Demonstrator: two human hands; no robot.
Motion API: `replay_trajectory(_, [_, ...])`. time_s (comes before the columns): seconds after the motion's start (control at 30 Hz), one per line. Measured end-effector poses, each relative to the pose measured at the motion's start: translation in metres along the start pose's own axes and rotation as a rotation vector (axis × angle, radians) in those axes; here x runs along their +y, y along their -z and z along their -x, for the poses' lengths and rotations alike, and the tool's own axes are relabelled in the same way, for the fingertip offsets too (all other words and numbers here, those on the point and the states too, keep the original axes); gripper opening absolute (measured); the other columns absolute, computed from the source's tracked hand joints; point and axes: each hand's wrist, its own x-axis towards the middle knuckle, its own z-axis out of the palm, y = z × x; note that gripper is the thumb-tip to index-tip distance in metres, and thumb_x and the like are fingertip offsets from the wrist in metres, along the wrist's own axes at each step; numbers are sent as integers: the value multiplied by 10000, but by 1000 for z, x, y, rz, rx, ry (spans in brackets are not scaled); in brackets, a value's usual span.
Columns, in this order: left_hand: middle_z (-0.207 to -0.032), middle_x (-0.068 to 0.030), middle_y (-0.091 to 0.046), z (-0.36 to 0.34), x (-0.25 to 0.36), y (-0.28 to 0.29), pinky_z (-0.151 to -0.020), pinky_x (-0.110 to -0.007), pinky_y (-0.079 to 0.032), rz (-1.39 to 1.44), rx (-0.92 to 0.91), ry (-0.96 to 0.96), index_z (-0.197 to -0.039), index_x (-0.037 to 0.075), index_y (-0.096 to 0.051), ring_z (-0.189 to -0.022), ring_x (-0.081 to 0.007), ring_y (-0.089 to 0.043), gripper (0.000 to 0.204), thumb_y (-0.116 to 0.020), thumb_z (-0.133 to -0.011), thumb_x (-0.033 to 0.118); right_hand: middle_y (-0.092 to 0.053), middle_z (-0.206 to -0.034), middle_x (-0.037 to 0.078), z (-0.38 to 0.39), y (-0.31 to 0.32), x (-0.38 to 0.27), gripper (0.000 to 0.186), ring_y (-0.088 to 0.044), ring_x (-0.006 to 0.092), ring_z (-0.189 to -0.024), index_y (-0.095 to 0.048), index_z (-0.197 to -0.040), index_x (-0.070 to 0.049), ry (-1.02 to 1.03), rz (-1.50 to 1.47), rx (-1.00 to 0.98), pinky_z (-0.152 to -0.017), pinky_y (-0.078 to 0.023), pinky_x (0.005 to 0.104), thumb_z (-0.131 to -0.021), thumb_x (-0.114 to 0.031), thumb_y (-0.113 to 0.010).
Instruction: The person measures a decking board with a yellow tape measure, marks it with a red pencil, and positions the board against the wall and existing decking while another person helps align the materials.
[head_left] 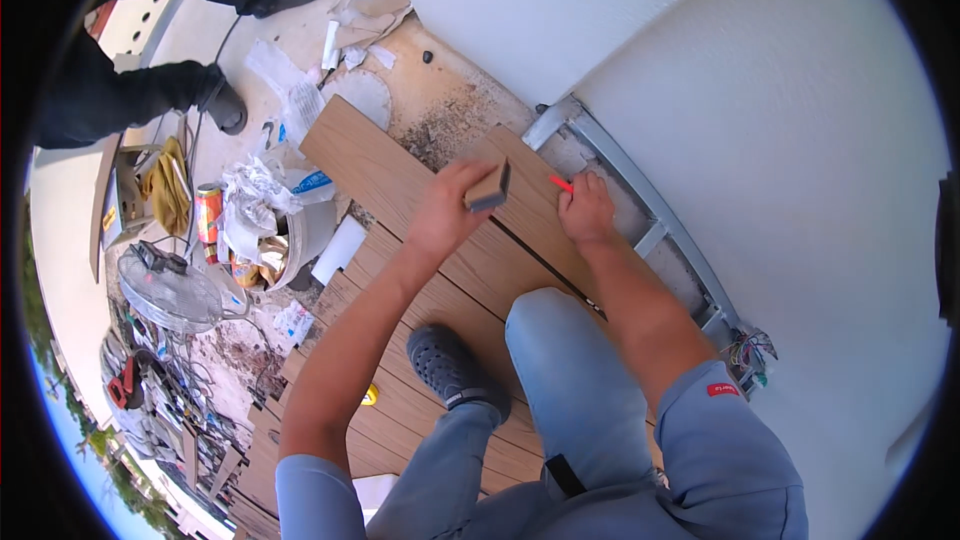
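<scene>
My left hand point(450, 210) is closed on a small block point(485, 180) with a tan face and dark grey edge, over brown wood-look deck boards point(370, 180). My right hand point(585, 210) grips a slim red tool point(561, 182), possibly a pencil or marker, on the right-hand board beside a metal frame point(625, 185). A long dark gap runs between the boards below my hands. My right knee rests on the boards, and my left foot, in a dark clog, is on them too.
Another person's legs point(170, 90) are at upper left. A bucket of rubbish point(300, 240), a floor fan point(170, 290), cables, tools and scraps lie left. A yellow object point(369, 395), perhaps a tape measure, is by my left arm. A white wall point(780, 190) borders the right, with loose wires point(750, 350) low down.
</scene>
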Motion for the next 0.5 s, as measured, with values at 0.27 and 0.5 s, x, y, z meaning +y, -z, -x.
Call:
replay_trajectory(0.27, [-1045,-138,-719,-85,-38,-72,-915,-454,-520,-182,204,29,-1131,82,-742,-1015,-364,-658,347,-797,-819,223,-602,-955,145,-1,-3,-2,170,-594,360,-917,-641,-944,-66,22,-51,11,-798,-530,478,-804,-163,-636])
replay_trajectory(0.5, [-1009,-198,-725,-99,-63,-92,-937,-449,-531,-205,54,256,-1182,66,-731,-1010,-390,-663,417,-750,-798,227,-603,-944,138,-2,-2,3,167,-597,355,-923,-645,-942,-66,-6,-25,-10,-791,-529,470,-802,-157,-637])
